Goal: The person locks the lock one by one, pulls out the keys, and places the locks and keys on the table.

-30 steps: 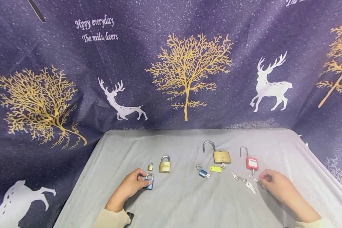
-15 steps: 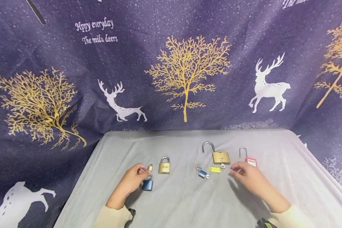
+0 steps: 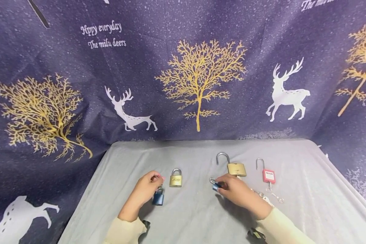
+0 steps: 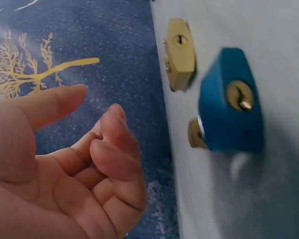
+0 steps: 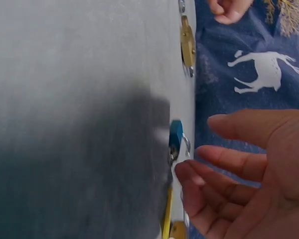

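My left hand (image 3: pixel 147 188) hovers just behind a larger blue padlock (image 3: pixel 158 197), its fingers loosely bent around nothing in the left wrist view. A small brass padlock (image 4: pixel 194 133) shows partly behind the blue one there; in the head view my hand hides it. My right hand (image 3: pixel 236 190) is over a small blue padlock (image 3: pixel 215 186) with a raised shackle. In the right wrist view its thumb and fingers are apart, with that padlock beyond them and nothing held. A yellow key tag (image 5: pixel 167 214) lies below it, hidden in the head view.
A brass padlock (image 3: pixel 175 180) stands right of my left hand. Behind my right hand lies a large brass padlock (image 3: pixel 237 169) with its shackle open. A red padlock (image 3: pixel 269 176) and loose keys (image 3: pixel 263 197) lie to the right on the grey cloth (image 3: pixel 189 217).
My right hand has let go of the keys by the red padlock and moved left to the small blue padlock. My left hand has released the larger blue padlock and shifted slightly away from me.
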Motion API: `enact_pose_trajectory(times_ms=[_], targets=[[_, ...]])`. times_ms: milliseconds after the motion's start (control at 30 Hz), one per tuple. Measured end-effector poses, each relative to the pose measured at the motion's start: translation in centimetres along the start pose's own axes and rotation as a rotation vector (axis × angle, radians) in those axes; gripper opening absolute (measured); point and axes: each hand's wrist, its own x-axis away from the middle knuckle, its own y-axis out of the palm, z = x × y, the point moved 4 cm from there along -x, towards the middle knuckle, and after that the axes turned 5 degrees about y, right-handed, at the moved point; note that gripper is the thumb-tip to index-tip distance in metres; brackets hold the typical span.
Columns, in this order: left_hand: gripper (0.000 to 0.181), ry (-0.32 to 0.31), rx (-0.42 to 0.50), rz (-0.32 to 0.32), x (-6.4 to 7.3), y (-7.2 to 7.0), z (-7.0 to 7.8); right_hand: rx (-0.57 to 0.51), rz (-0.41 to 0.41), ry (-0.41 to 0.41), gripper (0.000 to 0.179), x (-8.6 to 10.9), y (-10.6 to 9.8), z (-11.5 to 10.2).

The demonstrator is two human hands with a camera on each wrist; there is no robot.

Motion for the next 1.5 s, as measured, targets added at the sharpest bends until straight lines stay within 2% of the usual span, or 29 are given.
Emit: enact_pose_trajectory(times_ms=[167,400,533,633,833,967,1067,1233,1367,1500], targets=[[0.016,0.009,0.105,-0.026,-0.4,0.5,1.1,0.044,-0.007,0.06,0.024,-0.7,1.1,-0.6],[0.018,0.04,0.117,-0.035,-1.3,1.1,2.8,0.144,0.035,0.043,0.026,-1.2,1.9,-0.9],[0.019,0.061,0.133,-0.042,-1.8,1.6,3.8,0.124,0.037,0.052,0.025,-1.5,2.0,-0.9],[0.018,0.081,0.14,-0.045,-2.2,2.1,4.6,0.023,0.031,0.079,0.022,-2.0,1.6,-0.7],[0.021,0.124,0.186,-0.06,-2.8,3.2,6.5,-0.264,-0.002,0.098,0.024,-3.0,0.1,-0.9],[0.028,0.158,0.228,-0.073,-3.3,4.3,7.2,-0.387,0.01,0.112,0.028,-3.6,-1.0,-1.5],[0.037,0.17,0.264,-0.107,-3.7,5.4,7.7,-0.512,0.0,0.107,0.031,-3.9,-1.5,-1.9],[0.045,0.193,0.332,-0.17,-4.4,7.3,8.7,-0.739,-0.063,0.093,0.035,-4.2,-1.9,-2.5],[0.04,0.193,0.365,-0.185,-4.5,8.3,8.9,-0.839,-0.11,0.098,0.036,-4.3,-1.8,-2.7],[0.03,0.209,0.39,-0.164,-4.7,8.8,8.8,-0.895,-0.142,0.101,0.037,-4.3,-1.5,-2.6]])
